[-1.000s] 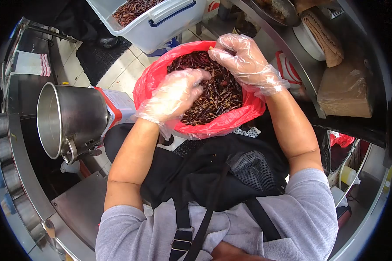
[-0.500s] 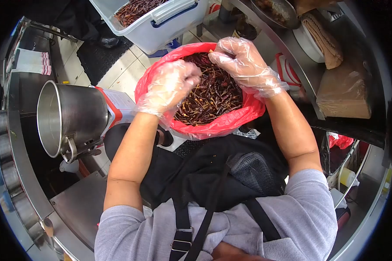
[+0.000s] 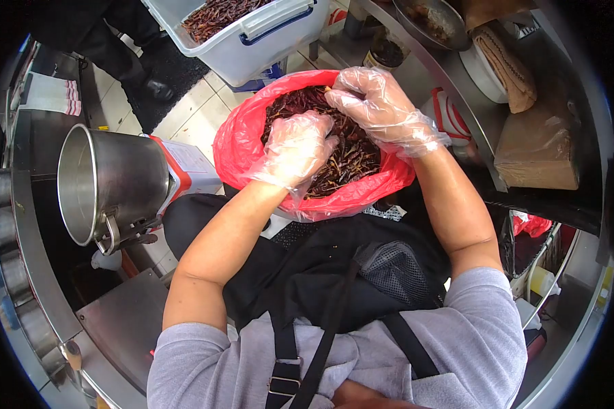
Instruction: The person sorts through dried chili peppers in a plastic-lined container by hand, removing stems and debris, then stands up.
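Note:
A red plastic bag (image 3: 235, 153) lines a round container between my knees, full of dark dried chilies (image 3: 351, 160) with pale stems. Both hands wear clear plastic gloves. My left hand (image 3: 297, 151) is low over the chilies, its fingers curled inward; whatever they hold is hidden. At the far right rim, my right hand (image 3: 375, 102) is closed in a pinch, and a small tan tip, seemingly a dried chili's stem, shows at its fingertips.
A clear plastic tub (image 3: 273, 41) of more dried chilies stands ahead. To the left are a steel pot (image 3: 112, 184) and a red-and-white box (image 3: 191, 167). A metal shelf on the right bears a pan (image 3: 433, 24) and a cardboard box (image 3: 539, 150). Another person's shoe (image 3: 158, 90) rests on a black mat.
My left hand has moved right and down, from the bag's left rim onto the chilies. My right hand has dipped slightly, still pinched. The other person's legs have shifted at the upper left.

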{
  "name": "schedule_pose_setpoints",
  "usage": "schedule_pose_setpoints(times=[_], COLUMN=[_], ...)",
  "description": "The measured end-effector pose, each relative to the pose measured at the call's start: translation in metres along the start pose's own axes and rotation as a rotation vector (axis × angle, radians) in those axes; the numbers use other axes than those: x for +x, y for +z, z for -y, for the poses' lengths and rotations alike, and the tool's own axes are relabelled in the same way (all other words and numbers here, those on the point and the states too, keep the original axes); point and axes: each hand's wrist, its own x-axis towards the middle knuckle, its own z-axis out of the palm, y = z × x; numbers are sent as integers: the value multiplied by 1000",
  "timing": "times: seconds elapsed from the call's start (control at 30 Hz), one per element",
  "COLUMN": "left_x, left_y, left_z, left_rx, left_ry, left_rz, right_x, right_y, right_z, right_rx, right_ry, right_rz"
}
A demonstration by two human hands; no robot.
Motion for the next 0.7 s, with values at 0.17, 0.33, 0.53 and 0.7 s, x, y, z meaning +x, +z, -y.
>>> schedule_pose_setpoints(times=[0.17,0.33,0.53,0.7], left_x=[4,-5,-6,-5], left_y=[-9,-22,-29,-41], left_z=[7,10,18,20], left_rx=[-36,-82,-122,-276], left_ry=[28,76,107,22], left_rz=[16,-30,-87,-35], right_x=[-1,-3,-3,-4], right_y=[9,7,8,10], right_z=[-8,-3,0,-3], right_rx=[-2,-116,-125,-142], right_ry=[-58,-49,-2,-56], right_rz=[39,218,291,289])
